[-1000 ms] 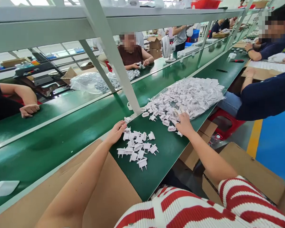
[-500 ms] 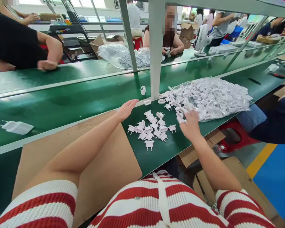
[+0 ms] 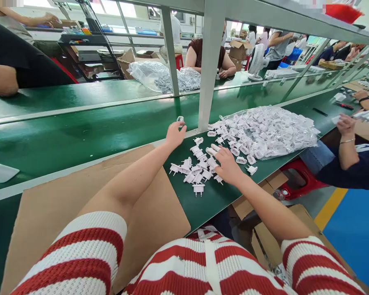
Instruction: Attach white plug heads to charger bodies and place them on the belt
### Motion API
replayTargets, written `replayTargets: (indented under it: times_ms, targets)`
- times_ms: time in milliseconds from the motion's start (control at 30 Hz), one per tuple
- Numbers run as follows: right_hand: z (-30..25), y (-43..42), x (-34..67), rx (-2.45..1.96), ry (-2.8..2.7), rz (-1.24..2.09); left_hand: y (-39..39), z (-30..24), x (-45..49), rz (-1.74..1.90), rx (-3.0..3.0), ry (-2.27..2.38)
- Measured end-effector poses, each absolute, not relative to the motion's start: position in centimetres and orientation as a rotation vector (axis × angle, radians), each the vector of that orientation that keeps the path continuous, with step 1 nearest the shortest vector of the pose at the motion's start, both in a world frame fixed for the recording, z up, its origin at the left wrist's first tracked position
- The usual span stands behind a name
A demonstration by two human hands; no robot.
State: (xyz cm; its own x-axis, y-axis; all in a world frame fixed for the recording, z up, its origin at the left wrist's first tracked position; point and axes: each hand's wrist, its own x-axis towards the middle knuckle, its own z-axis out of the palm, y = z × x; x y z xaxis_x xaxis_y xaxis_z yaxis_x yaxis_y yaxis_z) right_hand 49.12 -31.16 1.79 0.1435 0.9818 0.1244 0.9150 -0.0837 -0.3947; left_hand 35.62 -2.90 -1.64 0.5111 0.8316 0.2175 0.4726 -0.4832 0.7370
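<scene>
My left hand (image 3: 176, 135) is over the green belt, its fingers curled round a small white plug housing (image 3: 180, 119) whose top shows above them. My right hand (image 3: 229, 164) reaches across the right side of a loose pile of white two-pin plug pieces (image 3: 198, 168). Its fingers are stretched out and apart, with white coverings on the fingertips. A white piece (image 3: 212, 162) lies under these fingers, partly hidden. To the right, more white housings spill from a clear plastic bag (image 3: 273, 129). One two-pin piece (image 3: 251, 169) lies apart near the table edge.
A cardboard sheet (image 3: 89, 205) lies under my left arm. A grey post (image 3: 205, 82) rises between table and belt. A white plug (image 3: 1, 172) lies on the belt at far left. Co-workers sit across and at right, where a person's hand (image 3: 347, 125) is raised.
My left hand has closed in on the housing on the belt. My right hand has moved left from the bag's edge to the pile. The white plug at far left has shifted further left.
</scene>
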Motion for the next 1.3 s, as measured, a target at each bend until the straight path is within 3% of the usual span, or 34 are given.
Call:
replayTargets:
  times_ms: [233, 467, 667, 900, 1100, 1300]
  targets:
    - [4.3, -19.9, 48.6, -2.147, -1.742, 0.344, 3.1, -0.9, 37.2, 0.753, 2.128, 1.138]
    - [4.1, -14.9, 48.8, -2.217, -1.493, 0.625, 1.5, 0.4, 33.6, 0.724, 2.220, 1.121]
    - [5.4, -17.9, 46.4, -1.831, -1.360, 0.856, -5.5, 2.2, 23.2, 0.828, 2.269, 1.083]
    - [6.8, -22.4, 39.2, -1.040, -1.054, 1.606, -15.8, 1.2, 14.5, 0.696, 2.337, 1.178]
    - [6.2, -22.1, 34.2, -1.048, -1.065, 1.627, -18.7, -0.7, 11.8, 0.706, 2.120, 1.273]
    - [3.8, -23.0, 31.8, -1.141, -1.168, 1.311, -19.6, -1.5, 9.8, 0.763, 1.930, 1.049]
